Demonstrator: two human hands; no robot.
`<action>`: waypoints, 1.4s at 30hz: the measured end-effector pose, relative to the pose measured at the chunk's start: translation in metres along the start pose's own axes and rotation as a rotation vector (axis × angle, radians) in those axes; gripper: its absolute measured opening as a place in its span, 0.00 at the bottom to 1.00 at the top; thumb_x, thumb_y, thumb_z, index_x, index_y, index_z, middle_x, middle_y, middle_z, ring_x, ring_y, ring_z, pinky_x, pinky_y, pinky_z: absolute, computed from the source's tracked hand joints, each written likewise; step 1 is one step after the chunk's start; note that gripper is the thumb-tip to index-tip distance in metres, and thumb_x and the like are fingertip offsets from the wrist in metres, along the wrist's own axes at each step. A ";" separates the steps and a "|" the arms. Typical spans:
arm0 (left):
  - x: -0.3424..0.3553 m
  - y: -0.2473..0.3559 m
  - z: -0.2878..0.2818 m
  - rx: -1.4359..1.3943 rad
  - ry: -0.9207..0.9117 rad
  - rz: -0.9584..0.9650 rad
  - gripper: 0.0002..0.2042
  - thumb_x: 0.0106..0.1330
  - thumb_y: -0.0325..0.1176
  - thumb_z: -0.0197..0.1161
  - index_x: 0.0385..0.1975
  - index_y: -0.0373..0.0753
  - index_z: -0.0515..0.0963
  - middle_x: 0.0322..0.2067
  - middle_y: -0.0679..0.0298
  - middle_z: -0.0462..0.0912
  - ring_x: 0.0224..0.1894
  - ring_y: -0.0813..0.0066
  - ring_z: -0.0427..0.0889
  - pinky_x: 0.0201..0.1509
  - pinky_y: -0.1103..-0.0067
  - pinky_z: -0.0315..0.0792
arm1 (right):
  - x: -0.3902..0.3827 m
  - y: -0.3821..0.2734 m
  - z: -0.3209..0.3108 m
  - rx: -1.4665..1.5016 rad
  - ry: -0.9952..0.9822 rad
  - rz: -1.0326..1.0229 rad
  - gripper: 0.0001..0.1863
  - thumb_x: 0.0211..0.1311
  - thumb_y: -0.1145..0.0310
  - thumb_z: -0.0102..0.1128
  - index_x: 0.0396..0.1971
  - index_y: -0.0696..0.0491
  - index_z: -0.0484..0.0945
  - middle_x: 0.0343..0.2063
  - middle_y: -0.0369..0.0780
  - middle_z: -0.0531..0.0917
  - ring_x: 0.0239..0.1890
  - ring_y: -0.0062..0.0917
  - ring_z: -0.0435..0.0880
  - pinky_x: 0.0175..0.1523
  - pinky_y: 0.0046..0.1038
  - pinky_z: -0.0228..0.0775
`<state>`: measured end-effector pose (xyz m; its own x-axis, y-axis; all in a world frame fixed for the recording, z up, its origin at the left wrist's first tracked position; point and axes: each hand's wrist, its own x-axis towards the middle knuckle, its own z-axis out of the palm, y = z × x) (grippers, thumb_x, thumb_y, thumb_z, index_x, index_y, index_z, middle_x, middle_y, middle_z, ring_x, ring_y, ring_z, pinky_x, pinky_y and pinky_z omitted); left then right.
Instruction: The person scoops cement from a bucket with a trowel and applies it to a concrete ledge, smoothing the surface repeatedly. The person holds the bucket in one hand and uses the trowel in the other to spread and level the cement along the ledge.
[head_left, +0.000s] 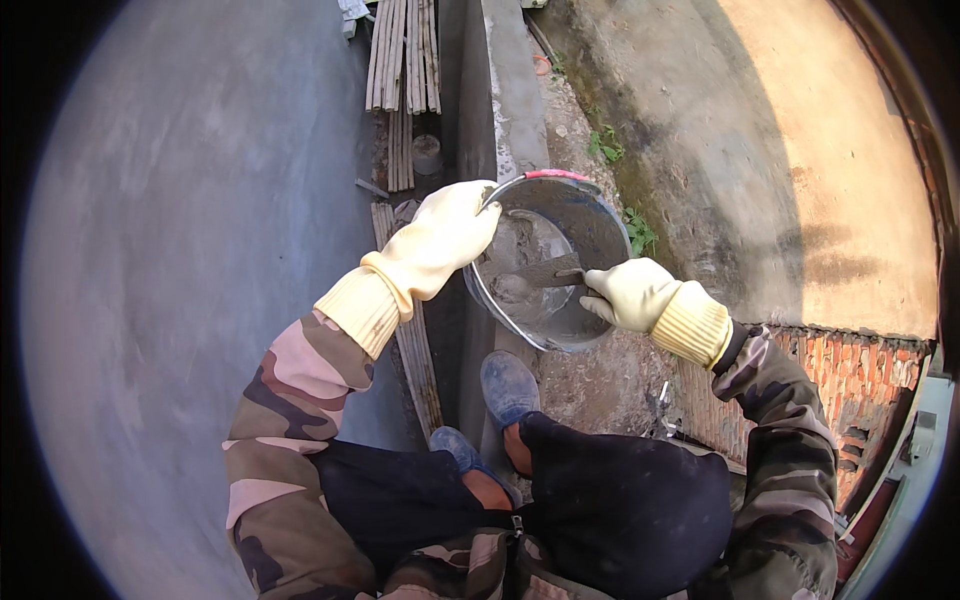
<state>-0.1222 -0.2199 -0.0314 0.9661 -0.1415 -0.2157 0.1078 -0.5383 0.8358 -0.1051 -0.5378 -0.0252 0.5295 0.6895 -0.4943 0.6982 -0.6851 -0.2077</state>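
Observation:
A dark bucket (597, 222) is in front of me, its mouth turned up toward my view. Grey wet mortar (515, 238) covers part of its bottom. My left hand (445, 240), in a cream glove, is closed on the bucket's left rim beside the wire handle. A pink grip (556, 174) on that handle rests along the far rim. From the right, my gloved right hand (635, 292) is closed around the handle of a trowel (548, 272). The trowel's blade lies inside the bucket, by a lump of mortar. What the bucket rests on is hidden.
A tall grey plastered wall (200, 200) rises on my left. Below it, bamboo poles (405, 60) lie in a narrow gap beside a concrete ledge (515, 90). My feet in blue shoes (509, 386) are just under the bucket. Brickwork (850, 385) shows at right.

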 end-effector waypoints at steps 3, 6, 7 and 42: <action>-0.001 0.018 -0.006 0.115 0.043 0.172 0.17 0.78 0.35 0.56 0.60 0.37 0.82 0.41 0.44 0.88 0.45 0.45 0.87 0.54 0.62 0.79 | -0.006 0.000 -0.003 -0.130 0.186 0.183 0.16 0.78 0.56 0.59 0.46 0.55 0.78 0.30 0.51 0.88 0.34 0.50 0.90 0.41 0.49 0.82; -0.001 0.026 0.002 0.241 0.095 0.219 0.14 0.76 0.36 0.59 0.55 0.39 0.84 0.42 0.46 0.89 0.47 0.42 0.88 0.55 0.56 0.80 | 0.015 -0.008 0.019 -0.111 0.401 0.401 0.16 0.79 0.56 0.57 0.46 0.56 0.75 0.30 0.51 0.88 0.35 0.51 0.90 0.41 0.50 0.82; -0.003 0.027 0.007 0.307 0.120 0.232 0.14 0.77 0.37 0.59 0.55 0.41 0.84 0.39 0.48 0.89 0.44 0.43 0.89 0.52 0.55 0.82 | 0.024 -0.013 0.030 -0.062 0.393 0.408 0.16 0.79 0.56 0.56 0.45 0.56 0.75 0.30 0.52 0.88 0.35 0.51 0.90 0.41 0.51 0.82; -0.042 0.009 0.031 0.108 0.257 0.182 0.19 0.76 0.31 0.63 0.66 0.44 0.83 0.26 0.49 0.84 0.23 0.62 0.84 0.34 0.73 0.77 | 0.038 0.020 0.078 0.627 -0.367 0.126 0.26 0.80 0.49 0.61 0.41 0.61 0.87 0.28 0.43 0.87 0.33 0.29 0.88 0.42 0.36 0.81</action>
<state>-0.1686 -0.2448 -0.0301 0.9963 -0.0368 0.0780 -0.0842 -0.6103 0.7877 -0.1081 -0.5434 -0.1140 0.3151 0.5491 -0.7741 0.1781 -0.8354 -0.5200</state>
